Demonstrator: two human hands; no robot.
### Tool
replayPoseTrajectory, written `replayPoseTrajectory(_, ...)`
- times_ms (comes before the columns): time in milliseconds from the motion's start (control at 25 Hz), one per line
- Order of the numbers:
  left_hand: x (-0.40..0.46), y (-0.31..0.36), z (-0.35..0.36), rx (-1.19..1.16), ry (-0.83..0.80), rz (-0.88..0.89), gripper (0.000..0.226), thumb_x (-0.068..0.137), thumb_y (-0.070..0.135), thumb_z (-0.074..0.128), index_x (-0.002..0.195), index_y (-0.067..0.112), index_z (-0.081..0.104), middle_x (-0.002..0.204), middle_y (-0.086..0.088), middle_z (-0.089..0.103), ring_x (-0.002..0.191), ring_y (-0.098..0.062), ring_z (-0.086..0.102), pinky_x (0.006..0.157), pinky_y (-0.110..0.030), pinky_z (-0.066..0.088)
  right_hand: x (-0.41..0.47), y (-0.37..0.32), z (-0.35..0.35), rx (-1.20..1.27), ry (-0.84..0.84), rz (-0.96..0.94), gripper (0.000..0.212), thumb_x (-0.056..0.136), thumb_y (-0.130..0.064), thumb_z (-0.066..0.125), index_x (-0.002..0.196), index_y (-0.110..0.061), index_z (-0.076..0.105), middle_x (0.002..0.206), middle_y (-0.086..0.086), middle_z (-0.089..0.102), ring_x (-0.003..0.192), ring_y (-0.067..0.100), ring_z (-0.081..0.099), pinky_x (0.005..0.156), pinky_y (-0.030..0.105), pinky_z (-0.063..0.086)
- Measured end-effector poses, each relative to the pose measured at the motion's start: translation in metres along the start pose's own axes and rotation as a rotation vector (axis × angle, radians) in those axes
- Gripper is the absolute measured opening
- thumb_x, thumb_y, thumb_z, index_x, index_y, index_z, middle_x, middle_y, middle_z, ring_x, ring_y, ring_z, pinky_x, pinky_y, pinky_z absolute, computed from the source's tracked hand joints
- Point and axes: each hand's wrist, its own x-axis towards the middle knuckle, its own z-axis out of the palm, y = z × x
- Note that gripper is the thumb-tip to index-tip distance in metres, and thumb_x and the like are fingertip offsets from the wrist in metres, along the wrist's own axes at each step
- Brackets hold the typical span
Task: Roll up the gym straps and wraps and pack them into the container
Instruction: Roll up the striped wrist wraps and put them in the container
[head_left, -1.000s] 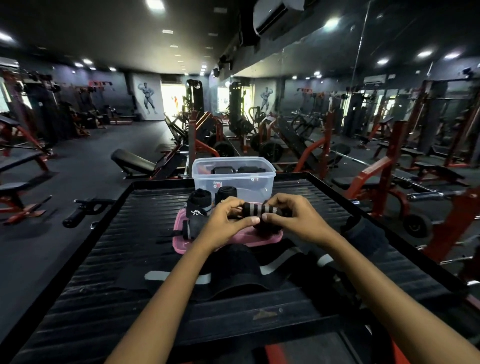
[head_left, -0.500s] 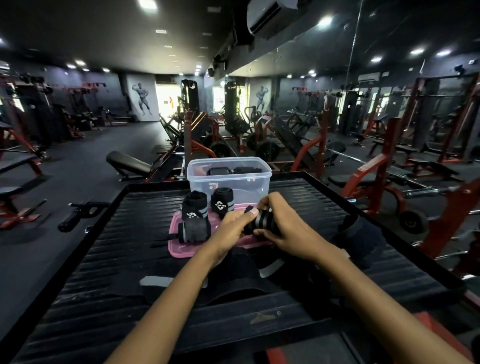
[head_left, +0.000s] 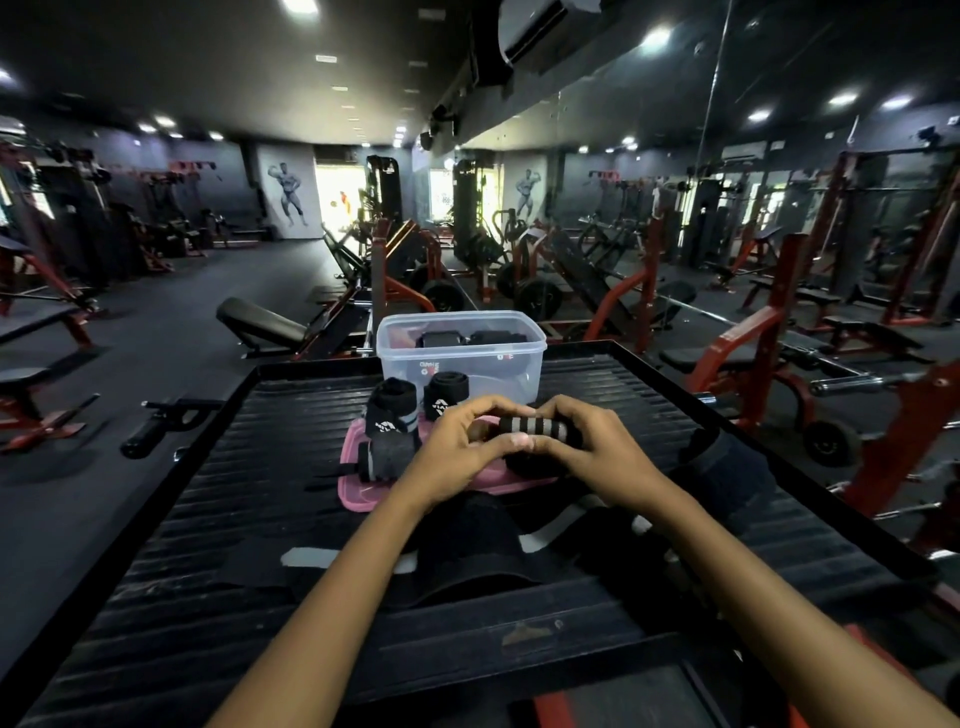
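While held level above the pink plastic lid (head_left: 363, 488), the black-and-grey striped elastic wrap roll (head_left: 535, 427) lies crosswise between both hands. Left hand (head_left: 457, 452): grip curled round the roll's left end. Right hand (head_left: 597, 457): grip curled round the right end, thumb beneath. Two upright black fabric rolls (head_left: 395, 408) with white logos stand on the lid, a flat grey-banded wrap (head_left: 387, 457) before them. Behind stands a clear rectangular plastic container (head_left: 462, 358) holding dark rolls. Unrolled black straps (head_left: 467, 551) lie nearer, on the ribbed black worktop (head_left: 208, 545).
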Motion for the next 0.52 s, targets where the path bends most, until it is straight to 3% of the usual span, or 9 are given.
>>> replayPoseTrajectory(160, 0.0016, 0.0002, 0.0017, 0.003, 0.089, -0.010, 0.017, 0.085, 0.000, 0.064, 0.101, 0.003, 0.068, 0.094, -0.002, 0.071, 0.085, -0.004, 0.066, 0.077, -0.016, 0.050, -0.0049, 0.0037, 0.0006, 0.140, -0.003, 0.038, 0.042, 0.079, -0.026, 0.076, 0.107, -0.018, 0.046, 0.101, 0.000, 0.062, 0.092, 0.013, 0.060, 0.086, 0.035, 0.049)
replayPoseTrajectory(240, 0.0015, 0.0027, 0.0052, -0.026, 0.136, -0.030, 0.015, 0.086, 0.000, 0.064, 0.100, 0.002, 0.068, 0.073, 0.010, 0.070, 0.065, 0.005, 0.060, 0.063, -0.007, 0.044, -0.0063, 0.0042, -0.0020, 0.023, -0.031, -0.038, 0.053, 0.070, -0.022, 0.083, 0.109, -0.018, 0.047, 0.106, -0.003, 0.058, 0.098, 0.009, 0.056, 0.087, 0.021, 0.045)
replayPoseTrajectory(320, 0.0026, 0.0046, 0.0080, -0.056, 0.151, -0.050, 0.014, 0.087, -0.003, 0.061, 0.101, -0.001, 0.065, 0.053, 0.015, 0.063, 0.047, 0.010, 0.052, 0.052, -0.002, 0.037, -0.0070, 0.0034, -0.0015, -0.124, -0.009, -0.142, 0.048, 0.067, -0.014, 0.081, 0.105, -0.015, 0.052, 0.105, -0.003, 0.056, 0.097, 0.003, 0.052, 0.083, 0.012, 0.040)
replayPoseTrajectory(400, 0.0026, 0.0050, 0.0090, -0.051, 0.117, -0.035, 0.012, 0.089, 0.002, 0.059, 0.100, 0.001, 0.066, 0.061, 0.015, 0.066, 0.055, 0.009, 0.058, 0.058, -0.003, 0.042, -0.0073, 0.0019, -0.0022, -0.150, 0.048, -0.184, 0.034, 0.069, -0.008, 0.076, 0.098, -0.012, 0.058, 0.096, -0.003, 0.062, 0.088, 0.001, 0.054, 0.077, 0.010, 0.040)
replayPoseTrajectory(520, 0.0012, 0.0008, 0.0038, -0.008, 0.040, -0.007, 0.018, 0.084, 0.010, 0.069, 0.102, 0.014, 0.067, 0.098, 0.007, 0.071, 0.095, -0.005, 0.066, 0.085, -0.019, 0.053, -0.0066, 0.0012, -0.0072, -0.063, 0.072, -0.088, 0.016, 0.077, -0.016, 0.077, 0.089, -0.017, 0.065, 0.080, -0.007, 0.067, 0.073, 0.003, 0.060, 0.068, 0.014, 0.043)
